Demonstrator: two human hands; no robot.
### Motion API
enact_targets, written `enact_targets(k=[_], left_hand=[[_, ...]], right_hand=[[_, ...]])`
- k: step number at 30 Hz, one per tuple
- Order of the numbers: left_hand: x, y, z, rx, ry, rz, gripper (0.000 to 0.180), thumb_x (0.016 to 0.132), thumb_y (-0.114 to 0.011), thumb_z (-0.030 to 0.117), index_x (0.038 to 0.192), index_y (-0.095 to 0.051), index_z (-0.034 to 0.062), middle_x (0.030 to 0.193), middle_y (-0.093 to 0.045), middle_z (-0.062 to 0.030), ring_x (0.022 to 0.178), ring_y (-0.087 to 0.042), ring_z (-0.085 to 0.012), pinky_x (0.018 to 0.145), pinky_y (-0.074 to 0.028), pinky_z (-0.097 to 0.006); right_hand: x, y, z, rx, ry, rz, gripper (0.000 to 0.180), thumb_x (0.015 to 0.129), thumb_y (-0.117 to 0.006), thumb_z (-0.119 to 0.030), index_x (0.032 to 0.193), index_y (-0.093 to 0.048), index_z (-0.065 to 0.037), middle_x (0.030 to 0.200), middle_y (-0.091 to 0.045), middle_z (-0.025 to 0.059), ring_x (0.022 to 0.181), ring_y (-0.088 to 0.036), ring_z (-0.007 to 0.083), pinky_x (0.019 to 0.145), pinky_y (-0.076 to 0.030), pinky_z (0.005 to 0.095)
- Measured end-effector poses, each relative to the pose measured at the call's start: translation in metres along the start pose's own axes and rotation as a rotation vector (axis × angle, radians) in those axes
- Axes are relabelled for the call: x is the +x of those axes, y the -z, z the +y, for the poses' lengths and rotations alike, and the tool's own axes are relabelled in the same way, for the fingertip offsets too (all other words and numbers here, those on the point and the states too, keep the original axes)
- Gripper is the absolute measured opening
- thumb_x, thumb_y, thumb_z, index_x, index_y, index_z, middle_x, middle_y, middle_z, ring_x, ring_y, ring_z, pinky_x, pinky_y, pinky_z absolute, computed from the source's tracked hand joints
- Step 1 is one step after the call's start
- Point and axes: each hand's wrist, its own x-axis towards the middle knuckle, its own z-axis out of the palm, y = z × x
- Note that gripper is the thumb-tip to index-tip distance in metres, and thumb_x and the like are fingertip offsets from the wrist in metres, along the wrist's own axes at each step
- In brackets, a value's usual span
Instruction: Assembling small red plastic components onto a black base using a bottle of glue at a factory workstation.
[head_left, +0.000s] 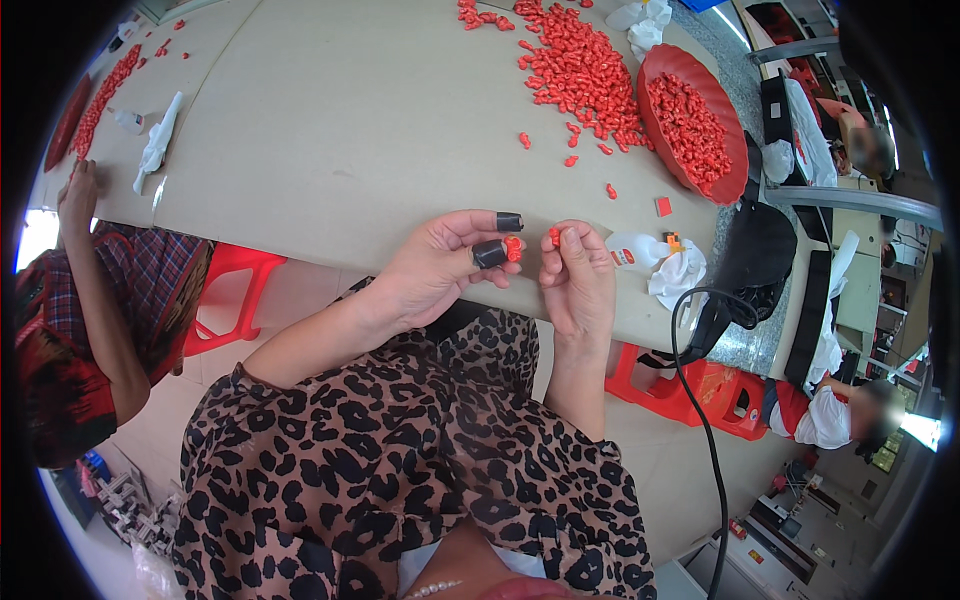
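Observation:
My left hand (435, 262) is raised above the near table edge, with black coverings on two fingertips. Its fingers pinch a small glossy red piece (513, 247). Close by on the right, my right hand (582, 285) has thumb and finger closed on another tiny red piece (554, 235). The two pieces are apart, and their exact kind is too small to make out. Beyond my hands lies a heap of similar small, knobbly red pieces (585, 85). A red scalloped bowl (742, 160) to its right holds many more.
Right of my hands are a white bottle (632, 250), a crumpled white cloth (680, 275) and a small red square (663, 206). A black bag (760, 245) and black cable (712, 450) are farther right. At left, a co-worker's hand (78, 190) reaches red pieces.

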Motion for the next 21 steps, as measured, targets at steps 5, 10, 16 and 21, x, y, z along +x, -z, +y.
enact_targets(k=[5,10,16,21], left_hand=[[0.000,-0.003,-0.004,0.031,-0.056,0.002,0.020,0.080,-0.052,0.005,0.099,-0.053,0.0012,0.086,-0.057,-0.0076,0.077,-0.056,-0.0148,0.067,-0.046,-0.025],[0.000,-0.008,-0.007,0.019,-0.077,0.005,0.018,0.080,-0.052,0.004,0.098,-0.053,-0.0001,0.087,-0.057,-0.0083,0.077,-0.056,-0.0146,0.069,-0.047,-0.025],[0.003,-0.010,-0.010,0.013,-0.079,-0.009,0.018,0.080,-0.052,0.004,0.097,-0.053,-0.0005,0.086,-0.057,-0.0087,0.077,-0.056,-0.0145,0.069,-0.047,-0.025],[0.004,-0.009,-0.011,0.024,-0.076,-0.004,0.019,0.079,-0.053,0.004,0.098,-0.053,0.0007,0.088,-0.057,-0.0084,0.077,-0.055,-0.0140,0.069,-0.047,-0.024]], right_hand=[[-0.008,-0.003,-0.005,0.050,-0.099,0.050,0.011,0.082,-0.050,-0.007,0.088,-0.053,0.001,0.074,-0.057,0.0091,0.056,-0.054,0.0084,0.051,-0.050,0.0203],[-0.011,-0.002,-0.007,0.061,-0.130,0.010,0.012,0.082,-0.050,-0.008,0.089,-0.053,0.001,0.074,-0.056,0.0082,0.056,-0.054,0.0080,0.052,-0.050,0.0203],[-0.012,0.005,-0.001,0.145,-0.105,-0.059,0.014,0.083,-0.048,-0.011,0.090,-0.052,0.001,0.074,-0.056,0.0072,0.056,-0.054,0.0076,0.051,-0.050,0.0196],[-0.014,0.002,-0.004,0.133,-0.103,0.032,0.013,0.082,-0.050,-0.009,0.089,-0.053,0.002,0.075,-0.057,0.0083,0.057,-0.055,0.0086,0.053,-0.050,0.0200]])
